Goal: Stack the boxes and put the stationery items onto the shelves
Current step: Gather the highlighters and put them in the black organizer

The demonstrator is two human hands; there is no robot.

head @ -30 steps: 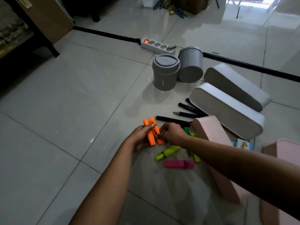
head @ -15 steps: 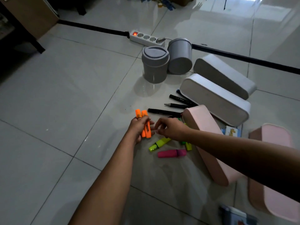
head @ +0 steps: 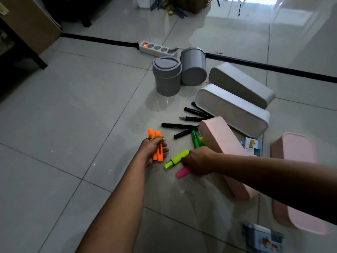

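I am gripping two orange highlighters [head: 157, 146] in my left hand [head: 152, 149] while my right hand [head: 197, 162] is curling onto the pink highlighter [head: 182, 173] on the floor [head: 73, 115], risking knocking the touching yellow highlighter [head: 176, 159] away.

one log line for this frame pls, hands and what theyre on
left hand: grips two orange highlighters | right hand: on pink highlighter, beside yellow-green highlighter, grasp unclear | boxes: unstacked on floor

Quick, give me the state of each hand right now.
Left hand: holds two orange highlighters.
Right hand: down on the pink highlighter; its grip cannot be told.
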